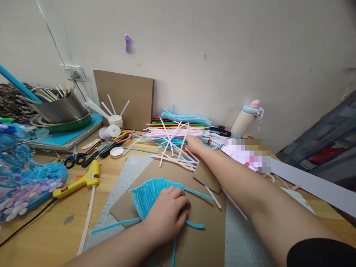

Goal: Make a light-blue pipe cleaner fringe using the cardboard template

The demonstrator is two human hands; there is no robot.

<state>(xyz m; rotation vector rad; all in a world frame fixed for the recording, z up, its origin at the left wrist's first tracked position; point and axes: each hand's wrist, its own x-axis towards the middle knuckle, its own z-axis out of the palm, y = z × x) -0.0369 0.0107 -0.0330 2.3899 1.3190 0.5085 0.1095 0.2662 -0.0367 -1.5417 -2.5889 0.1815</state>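
Note:
A fan-shaped piece of turquoise pipe cleaners (pixel 147 193), laid side by side, lies on a brown cardboard sheet (pixel 205 237), with loose stem ends sticking out. My left hand (pixel 169 209) rests over its right part, fingers curled and closed on it; the fingertips are partly hidden. Beyond it, my right hand (pixel 194 144) reaches into a pile of pale pink pipe cleaners (pixel 169 134). Its fingers are close together at a bent pink stem, with the tips partly hidden. Several pink stems lie crossed in front of that hand, and a small cardboard piece (pixel 207 174) sits under my right forearm.
A yellow glue gun (pixel 80 181), black scissors (pixel 74 158) and a white lid (pixel 116 152) lie at left. Behind them stand a metal bowl of sticks (pixel 61 107) and a white tub (pixel 115 120). A bottle (pixel 244 120) and a phone (pixel 239 157) are at right.

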